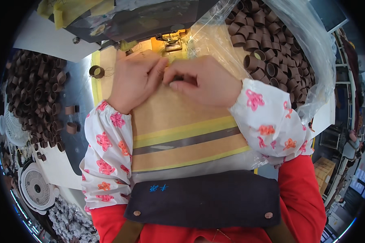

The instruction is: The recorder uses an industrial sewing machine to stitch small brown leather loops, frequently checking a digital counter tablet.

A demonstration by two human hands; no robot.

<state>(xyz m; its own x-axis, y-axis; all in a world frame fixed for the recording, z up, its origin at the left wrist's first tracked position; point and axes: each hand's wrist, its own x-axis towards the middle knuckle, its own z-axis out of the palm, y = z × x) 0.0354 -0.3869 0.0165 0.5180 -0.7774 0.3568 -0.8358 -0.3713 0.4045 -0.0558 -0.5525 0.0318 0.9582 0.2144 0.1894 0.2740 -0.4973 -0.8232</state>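
My left hand (138, 75) and my right hand (200, 81) meet just below the lit presser foot (173, 44) of a dark sewing machine (129, 20), over a tan work surface with yellow tape (182, 133). Both have closed, curled fingers, their tips close together; what they hold, if anything, is hidden and partly blurred. A single brown fabric loop (96, 71) with loose threads lies left of my left hand.
Brown loops are heaped at the left (34, 89) and in a clear plastic bag (267, 52) at the right. A white fan (36, 188) stands lower left. Shelving (338, 101) and another person (351, 148) are at the far right.
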